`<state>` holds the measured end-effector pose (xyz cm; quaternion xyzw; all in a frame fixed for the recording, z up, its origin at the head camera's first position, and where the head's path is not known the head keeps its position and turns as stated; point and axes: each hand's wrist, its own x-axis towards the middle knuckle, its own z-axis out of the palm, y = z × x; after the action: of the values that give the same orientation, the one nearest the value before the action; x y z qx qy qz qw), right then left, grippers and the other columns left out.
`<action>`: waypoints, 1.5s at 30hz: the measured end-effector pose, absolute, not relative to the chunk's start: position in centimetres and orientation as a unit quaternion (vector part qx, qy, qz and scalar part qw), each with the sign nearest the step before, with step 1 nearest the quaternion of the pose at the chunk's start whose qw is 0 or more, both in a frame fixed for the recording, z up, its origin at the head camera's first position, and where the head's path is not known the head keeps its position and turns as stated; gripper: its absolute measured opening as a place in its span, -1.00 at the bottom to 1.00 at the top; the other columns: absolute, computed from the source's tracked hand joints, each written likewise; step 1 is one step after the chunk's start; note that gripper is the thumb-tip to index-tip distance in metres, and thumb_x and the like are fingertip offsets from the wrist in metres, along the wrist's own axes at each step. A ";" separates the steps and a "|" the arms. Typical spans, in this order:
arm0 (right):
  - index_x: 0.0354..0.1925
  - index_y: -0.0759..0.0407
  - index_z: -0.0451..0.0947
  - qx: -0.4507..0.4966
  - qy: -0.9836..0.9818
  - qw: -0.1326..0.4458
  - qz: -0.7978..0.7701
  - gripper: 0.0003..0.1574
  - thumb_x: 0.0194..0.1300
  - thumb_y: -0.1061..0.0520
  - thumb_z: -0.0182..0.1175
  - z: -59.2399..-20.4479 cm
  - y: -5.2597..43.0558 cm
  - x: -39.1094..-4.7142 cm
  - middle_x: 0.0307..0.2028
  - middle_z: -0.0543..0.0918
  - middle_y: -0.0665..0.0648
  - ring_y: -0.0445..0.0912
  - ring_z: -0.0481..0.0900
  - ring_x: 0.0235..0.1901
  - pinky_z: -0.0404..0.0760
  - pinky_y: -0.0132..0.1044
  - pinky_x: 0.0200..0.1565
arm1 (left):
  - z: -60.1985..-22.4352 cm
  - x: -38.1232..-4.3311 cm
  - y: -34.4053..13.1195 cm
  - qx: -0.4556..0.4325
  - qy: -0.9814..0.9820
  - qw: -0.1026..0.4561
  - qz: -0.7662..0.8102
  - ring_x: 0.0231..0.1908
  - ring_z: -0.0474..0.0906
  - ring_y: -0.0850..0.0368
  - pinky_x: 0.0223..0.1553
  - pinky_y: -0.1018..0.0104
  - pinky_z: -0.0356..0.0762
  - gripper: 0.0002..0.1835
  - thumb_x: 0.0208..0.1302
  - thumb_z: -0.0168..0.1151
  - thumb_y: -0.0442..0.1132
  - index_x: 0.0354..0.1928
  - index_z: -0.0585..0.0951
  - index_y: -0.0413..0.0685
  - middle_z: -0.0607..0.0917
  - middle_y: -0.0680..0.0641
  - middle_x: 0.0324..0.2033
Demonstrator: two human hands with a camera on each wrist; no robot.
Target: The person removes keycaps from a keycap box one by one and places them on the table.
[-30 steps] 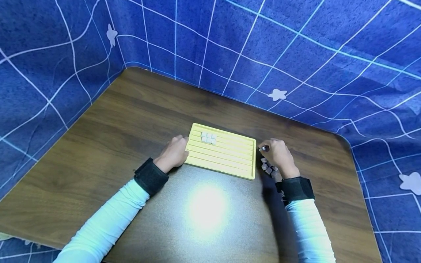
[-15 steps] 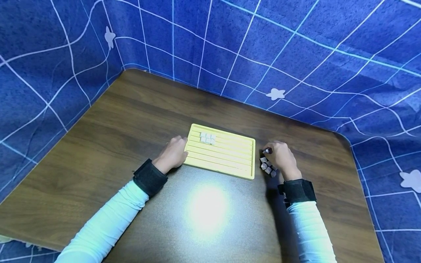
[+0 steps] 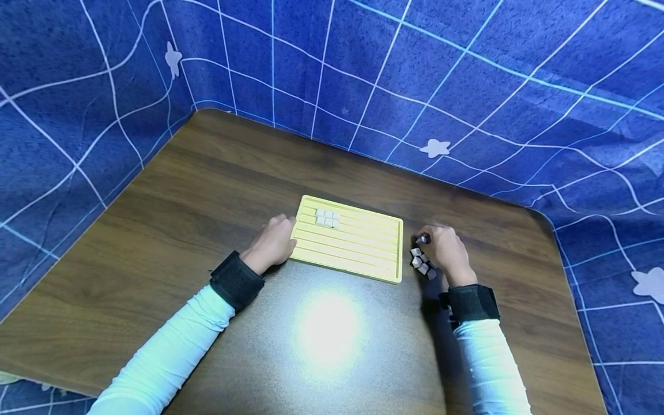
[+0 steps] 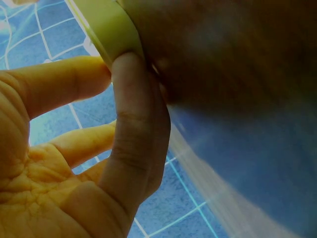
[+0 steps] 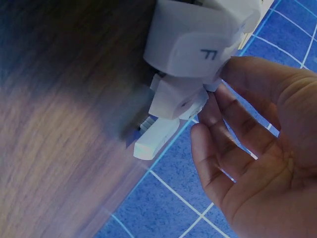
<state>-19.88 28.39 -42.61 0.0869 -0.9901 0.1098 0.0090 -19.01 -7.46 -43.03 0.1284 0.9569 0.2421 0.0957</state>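
A yellow ridged tray (image 3: 358, 248) lies on the table, with several white keycaps (image 3: 328, 218) set in two short rows toward its upper left. My left hand (image 3: 272, 238) holds the tray's left edge; in the left wrist view, thumb and finger meet at its yellow rim (image 4: 116, 34). Just right of the tray, my right hand (image 3: 447, 249) pinches a keycap (image 3: 424, 237), which looks dark in the head view. Below those fingers sit several loose keycaps (image 3: 422, 266). Up close in the right wrist view, one keycap (image 5: 190, 47) shows an F.
The brown wooden table (image 3: 207, 167) extends round the tray on all sides. A blue curtain (image 3: 321, 69) with white lines and stars hangs along its back and sides. A bright light reflection lies on the tabletop in front of the tray.
My right hand has shifted slightly right, away from the tray's edge, and the keycap in its fingers now appears darker and turned. The left hand stays on the tray.
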 end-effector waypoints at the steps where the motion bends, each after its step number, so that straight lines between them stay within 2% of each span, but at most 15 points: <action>1: -0.19 0.23 0.66 0.083 -0.990 0.008 0.109 -0.77 0.14 0.26 0.21 -42.6 28.4 -19.9 -0.16 0.69 0.32 0.20 0.60 -0.15 0.65 0.15 -0.21 | -43.1 -19.0 -7.5 0.129 0.957 0.095 0.241 0.02 0.44 -0.35 0.04 -0.22 0.50 -0.54 0.22 0.14 -0.33 0.13 0.43 -0.46 0.50 -0.47 0.06; 11: -0.16 0.23 0.62 0.075 -0.992 0.018 0.103 -0.73 0.10 0.27 0.24 -42.6 28.2 -19.7 -0.16 0.68 0.31 0.21 0.60 -0.15 0.64 0.18 -0.22 | -43.3 -19.1 -7.5 0.132 0.958 0.087 0.241 -0.03 0.48 -0.33 0.00 -0.21 0.53 -0.56 0.21 0.15 -0.34 0.10 0.44 -0.47 0.53 -0.45 0.01; 18: -0.24 0.21 0.64 0.106 -0.986 0.070 0.108 -0.76 0.05 0.31 0.22 -42.1 27.6 -19.7 -0.31 0.68 0.25 0.11 0.62 -0.31 0.66 0.10 -0.35 | -43.4 -19.0 -7.6 0.134 0.957 0.078 0.244 -0.09 0.50 -0.30 -0.05 -0.19 0.55 -0.57 0.19 0.16 -0.35 0.08 0.45 -0.47 0.55 -0.43 -0.07; 24: -0.29 0.22 0.65 0.128 -0.980 0.089 0.126 -0.84 0.11 0.27 0.19 -42.0 26.1 -20.2 -0.41 0.64 0.20 0.03 0.58 -0.40 0.64 0.02 -0.39 | -43.3 -19.1 -7.6 0.128 0.957 0.085 0.245 -0.11 0.50 -0.28 -0.05 -0.16 0.55 -0.52 0.20 0.17 -0.34 0.13 0.43 -0.46 0.55 -0.40 -0.08; 29: -0.34 0.24 0.65 0.156 -0.971 0.106 0.148 -0.85 0.08 0.28 0.19 -41.7 24.3 -20.8 -0.46 0.61 0.19 0.00 0.55 -0.47 0.62 -0.01 -0.44 | -43.1 -19.0 -7.5 0.130 0.958 0.086 0.243 -0.15 0.51 -0.27 -0.07 -0.14 0.56 -0.52 0.20 0.17 -0.34 0.13 0.42 -0.47 0.55 -0.39 -0.10; 37: -0.24 0.23 0.65 0.181 -0.965 0.077 0.173 -0.79 0.10 0.21 0.25 -40.9 20.5 -22.1 -0.34 0.68 0.27 0.06 0.61 -0.35 0.65 0.04 -0.36 | -43.2 -19.0 -7.7 0.128 0.958 0.088 0.239 -0.14 0.50 -0.27 -0.08 -0.15 0.55 -0.53 0.20 0.14 -0.35 0.14 0.42 -0.46 0.55 -0.39 -0.10; 45: -0.24 0.17 0.66 0.212 -0.965 0.043 0.151 -0.79 0.09 0.17 0.29 -41.4 16.4 -22.8 -0.30 0.70 0.18 -0.01 0.63 -0.30 0.69 -0.01 -0.31 | -43.3 -19.0 -7.6 0.126 0.959 0.088 0.238 -0.09 0.49 -0.28 -0.04 -0.16 0.54 -0.51 0.20 0.14 -0.33 0.16 0.42 -0.44 0.55 -0.40 -0.05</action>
<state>-22.84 16.45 -41.42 0.2120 -0.9646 0.1509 0.0433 -19.02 -7.59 -43.28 0.1258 0.9590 0.2383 0.0877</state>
